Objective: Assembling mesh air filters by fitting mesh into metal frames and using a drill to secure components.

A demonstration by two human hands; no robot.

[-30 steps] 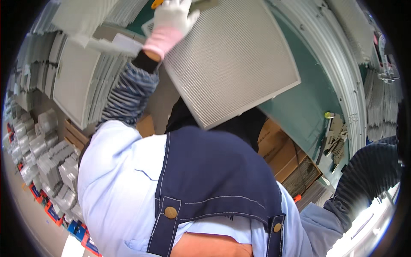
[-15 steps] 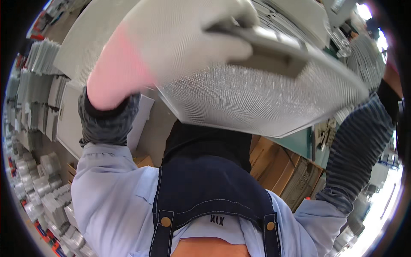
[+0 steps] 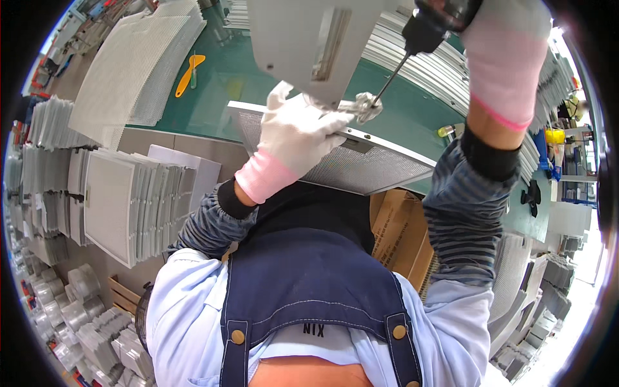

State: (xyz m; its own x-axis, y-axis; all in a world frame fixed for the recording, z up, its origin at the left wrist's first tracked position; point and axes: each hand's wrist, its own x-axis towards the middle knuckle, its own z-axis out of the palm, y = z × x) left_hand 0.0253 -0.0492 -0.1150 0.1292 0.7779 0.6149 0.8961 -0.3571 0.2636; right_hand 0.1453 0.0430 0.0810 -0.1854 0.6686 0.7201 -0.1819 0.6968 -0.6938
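Note:
A framed metal mesh filter panel [image 3: 393,158] stands tilted at the near edge of the green table. My left hand [image 3: 296,138], in a white glove with a pink cuff, is closed over its upper rim, fingers pointing right. Beside those fingertips is a small shiny metal clump [image 3: 367,108], whose exact kind I cannot make out. My right hand [image 3: 509,55], gloved alike, is wrapped round a black power screwdriver [image 3: 425,29]. Its long thin shaft slants down left to the shiny clump. A pale grey machine housing [image 3: 290,45] hangs just above my left hand and partly hides the working spot.
Mesh sheets [image 3: 138,71] are piled on the table's left, near a yellow scraper [image 3: 189,76]. Long frame strips [image 3: 419,71] lie behind the screwdriver. Stacked panels [image 3: 138,203] stand at my left. An open cardboard box [image 3: 403,232] sits below the table edge.
The mesh panel, earlier raised and blurred close to me, is now lower at the table edge. My left hand has come down with it. My right hand has come into view with the screwdriver.

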